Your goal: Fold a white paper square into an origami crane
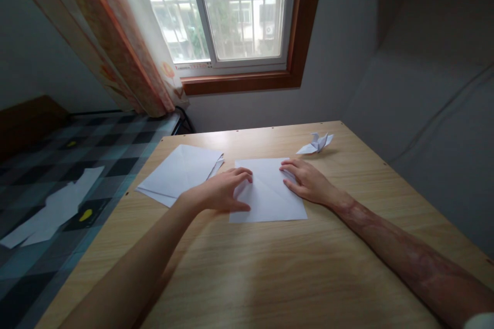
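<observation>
A white square sheet of paper (272, 200) lies flat on the wooden table, with a faint diagonal crease across it. My left hand (227, 190) rests over its left edge, thumb and fingers apart. On the opposite side, my right hand (306, 180) touches the sheet's upper right edge, its fingers spread. Neither hand grips the paper. Left of the sheet lies a small stack of white paper squares (183, 167), close to my left hand. A folded white paper crane (317, 144) sits beyond my right hand near the table's far edge.
The light wooden table (247, 267) reaches close to the wall below a barred window (239, 10). At left is a bed with a checked cover (127, 139), where white paper scraps (57, 211) lie. A patterned curtain (131, 36) hangs beside the window.
</observation>
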`<state>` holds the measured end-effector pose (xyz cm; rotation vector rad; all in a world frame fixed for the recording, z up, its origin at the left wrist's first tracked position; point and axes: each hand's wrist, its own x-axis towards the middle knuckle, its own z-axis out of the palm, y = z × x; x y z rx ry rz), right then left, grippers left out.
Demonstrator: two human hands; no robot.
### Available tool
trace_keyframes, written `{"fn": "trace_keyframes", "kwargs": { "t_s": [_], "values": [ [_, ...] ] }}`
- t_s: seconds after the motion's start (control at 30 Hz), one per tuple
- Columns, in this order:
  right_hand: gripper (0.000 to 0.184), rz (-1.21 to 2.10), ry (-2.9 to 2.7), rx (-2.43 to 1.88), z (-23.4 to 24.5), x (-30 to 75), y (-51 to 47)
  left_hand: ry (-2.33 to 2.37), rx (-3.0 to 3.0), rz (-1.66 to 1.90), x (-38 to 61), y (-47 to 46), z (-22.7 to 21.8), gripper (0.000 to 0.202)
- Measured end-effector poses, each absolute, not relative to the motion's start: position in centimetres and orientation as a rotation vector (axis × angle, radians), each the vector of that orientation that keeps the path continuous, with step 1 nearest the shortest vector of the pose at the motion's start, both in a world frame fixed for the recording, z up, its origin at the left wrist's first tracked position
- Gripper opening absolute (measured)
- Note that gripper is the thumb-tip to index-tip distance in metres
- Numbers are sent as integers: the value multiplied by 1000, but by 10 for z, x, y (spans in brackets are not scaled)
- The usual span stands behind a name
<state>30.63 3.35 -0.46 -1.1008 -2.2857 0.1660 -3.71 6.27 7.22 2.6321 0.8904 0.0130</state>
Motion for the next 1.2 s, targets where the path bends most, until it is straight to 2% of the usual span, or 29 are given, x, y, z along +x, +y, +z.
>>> {"fn": "trace_keyframes", "kwargs": {
  "t_s": [0.2, 0.53, 0.9, 1.07, 1.2],
  "values": [
    [37, 163, -2304, -1117, -7, 308, 35, 949, 2632, -110, -36, 53, 77, 87],
    [35, 106, -2321, -1147, -5, 308, 34, 935, 2753, -125, -33, 46, 81, 93],
    [12, -96, -2288, -1242, 5, 302, 26, 989, 2827, -165, -32, 51, 93, 58],
    [16, -74, -2283, -1184, 7, 302, 24, 1065, 2923, -132, -32, 57, 85, 37],
    [8, -31, -2320, -1218, 8, 302, 23, 883, 2860, -66, -18, 45, 81, 32]
  ]
}}
